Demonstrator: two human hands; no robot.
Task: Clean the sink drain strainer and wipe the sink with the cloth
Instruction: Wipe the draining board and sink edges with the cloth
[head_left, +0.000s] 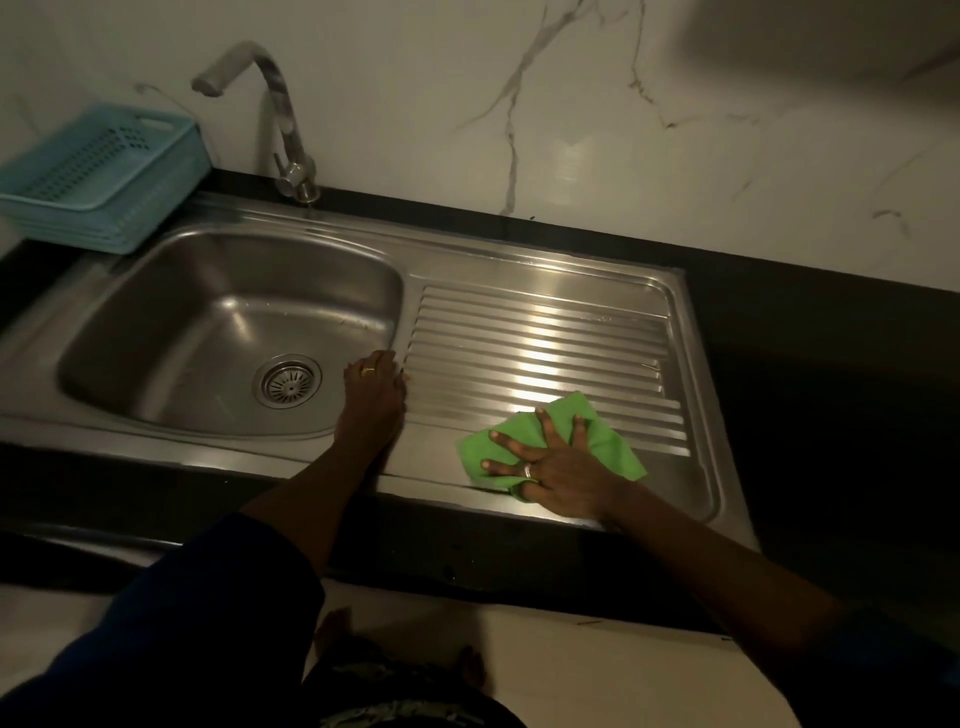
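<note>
A stainless steel sink (218, 312) has a round drain strainer (287, 382) seated in the bowl's floor. To its right lies the ribbed drainboard (540, 343). A green cloth (597, 441) lies flat on the drainboard's near right part. My right hand (550, 467) presses on the cloth with its fingers spread straight. My left hand (375, 389) rests on the ridge between bowl and drainboard, its fingers bent over the bowl's edge, holding nothing.
A grey tap (280, 119) stands behind the bowl, spout pointing left. A blue plastic basket (98, 171) sits on the counter at the back left. Black counter (831, 374) surrounds the sink; a marble wall rises behind it. My feet show on the floor below.
</note>
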